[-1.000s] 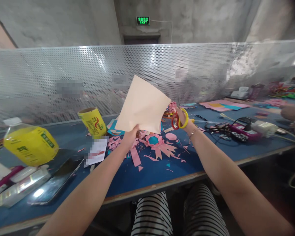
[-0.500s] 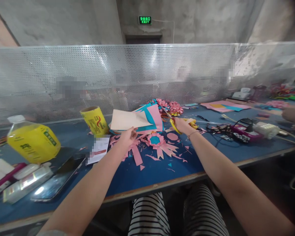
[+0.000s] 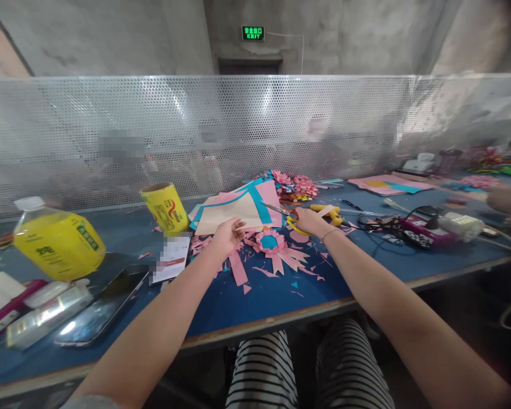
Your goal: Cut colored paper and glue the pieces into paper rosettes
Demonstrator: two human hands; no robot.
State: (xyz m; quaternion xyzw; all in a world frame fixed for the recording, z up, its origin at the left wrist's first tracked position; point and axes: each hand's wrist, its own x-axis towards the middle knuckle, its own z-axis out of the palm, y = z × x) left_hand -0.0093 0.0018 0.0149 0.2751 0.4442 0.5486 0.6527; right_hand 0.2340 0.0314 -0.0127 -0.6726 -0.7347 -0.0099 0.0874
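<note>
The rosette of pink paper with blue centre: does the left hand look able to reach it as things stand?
Probably yes: the left hand is near the rosette, nothing appears to cover it, and only paper scraps seem to lie between.

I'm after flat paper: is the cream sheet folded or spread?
Spread: the cream sheet shows one broad face, without visible folds, by the left hand.

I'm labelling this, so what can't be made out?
All in the head view:
Scissors: handles partly hidden by the right hand.
Blue paper: partly covered by the cream sheet.
Printed card: partly pixelated, print too small.
Another person's hand: blurred; arm cut by right edge.
</note>
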